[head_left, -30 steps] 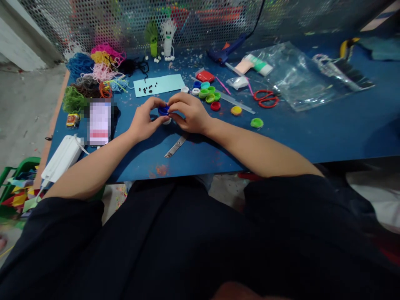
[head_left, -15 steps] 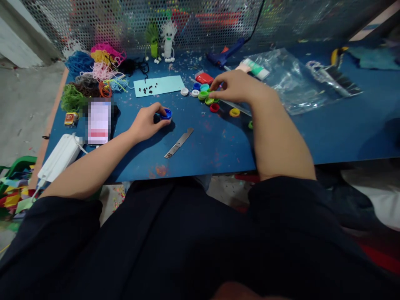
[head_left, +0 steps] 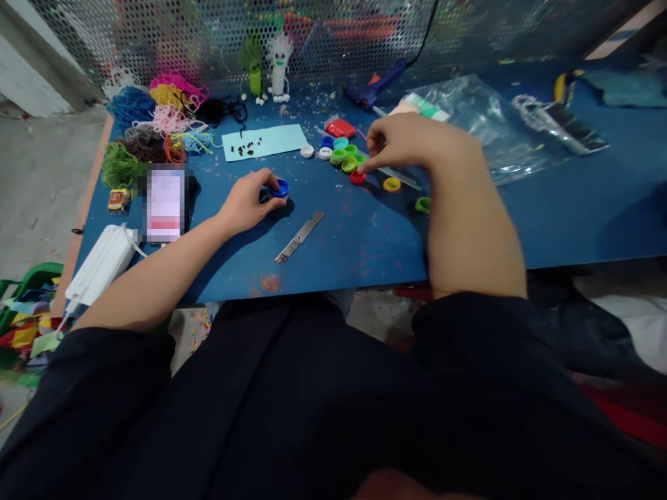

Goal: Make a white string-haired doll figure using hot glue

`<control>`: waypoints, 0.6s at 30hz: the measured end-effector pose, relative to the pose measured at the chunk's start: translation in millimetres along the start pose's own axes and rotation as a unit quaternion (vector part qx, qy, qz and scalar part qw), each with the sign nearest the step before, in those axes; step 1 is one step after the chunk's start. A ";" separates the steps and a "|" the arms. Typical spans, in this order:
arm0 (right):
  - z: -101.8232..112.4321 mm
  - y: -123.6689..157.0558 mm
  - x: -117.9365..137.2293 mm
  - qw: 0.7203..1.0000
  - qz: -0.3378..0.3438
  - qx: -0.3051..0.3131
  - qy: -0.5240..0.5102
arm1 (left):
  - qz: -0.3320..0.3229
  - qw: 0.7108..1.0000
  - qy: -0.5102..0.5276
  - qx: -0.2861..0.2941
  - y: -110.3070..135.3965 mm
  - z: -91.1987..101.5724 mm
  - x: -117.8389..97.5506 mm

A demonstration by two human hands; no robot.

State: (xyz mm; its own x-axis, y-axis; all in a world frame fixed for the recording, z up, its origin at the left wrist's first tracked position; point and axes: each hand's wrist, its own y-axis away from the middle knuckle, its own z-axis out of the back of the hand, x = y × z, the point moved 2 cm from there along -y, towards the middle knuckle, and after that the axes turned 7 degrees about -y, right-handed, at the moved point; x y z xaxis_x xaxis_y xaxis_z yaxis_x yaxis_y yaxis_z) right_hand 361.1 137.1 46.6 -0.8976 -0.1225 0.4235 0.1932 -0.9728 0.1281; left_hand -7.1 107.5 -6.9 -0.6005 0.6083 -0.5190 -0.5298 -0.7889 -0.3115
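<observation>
My left hand rests on the blue table with its fingers closed around a blue bottle cap. My right hand hovers over a cluster of coloured bottle caps, fingers curled and pinched near a red cap. Whether those fingers hold anything is hidden. A yellow cap and a green cap lie just by my right forearm. A metal knife blade lies between my two arms.
Bundles of coloured yarn pile at the back left beside a light blue card with black dots. Two yarn figures, a blue glue gun, a clear plastic bag and a white charger also sit on the table.
My right hand let go of the blue cap, crossed right to the cap cluster, then shifted slightly toward the red cap. My left hand kept the blue cap.
</observation>
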 end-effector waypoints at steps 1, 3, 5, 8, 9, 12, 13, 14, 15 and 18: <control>0.0 -1.7 -3.6 1.000 0.018 -0.003 -0.008 | -0.002 1.000 0.001 0.001 0.1 -0.2 0.5; 0.6 -2.1 -4.5 0.999 0.043 -0.006 -0.015 | -0.004 1.000 0.002 0.004 0.6 -0.3 1.5; 1.1 1.6 3.8 1.000 0.029 -0.004 -0.001 | -0.005 1.000 0.002 0.009 1.1 -0.3 2.4; -1.1 9.6 28.1 0.999 -0.008 0.004 0.031 | -0.009 1.000 0.003 0.013 1.6 0.1 2.6; -3.1 11.0 36.5 0.999 -0.004 0.002 0.037 | -0.010 1.000 0.003 0.014 1.7 0.3 2.5; -12.2 8.1 52.4 0.998 0.039 -0.015 0.054 | -0.013 1.000 0.002 0.019 1.8 1.0 1.9; -15.5 5.3 53.8 0.997 0.051 -0.017 0.062 | -0.013 1.000 0.000 0.019 1.8 1.4 1.7; -18.3 2.3 53.5 0.996 0.058 -0.016 0.070 | -0.014 1.000 -0.002 0.020 1.9 1.7 1.4; -20.2 -0.4 52.1 0.995 0.063 -0.015 0.076 | -0.014 1.000 -0.003 0.022 2.0 2.1 1.1; -18.4 -3.4 47.0 0.994 0.068 -0.031 0.084 | -0.012 1.000 -0.008 0.025 2.3 2.8 0.2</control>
State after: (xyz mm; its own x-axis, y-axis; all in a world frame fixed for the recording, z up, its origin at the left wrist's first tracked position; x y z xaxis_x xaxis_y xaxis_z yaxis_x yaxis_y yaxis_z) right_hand 310.9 131.0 49.5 -0.9192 -0.2798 0.2771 0.2974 -0.9545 0.0229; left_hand -10.1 106.0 -5.5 -0.5960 0.6292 -0.4989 -0.5741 -0.7683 -0.2830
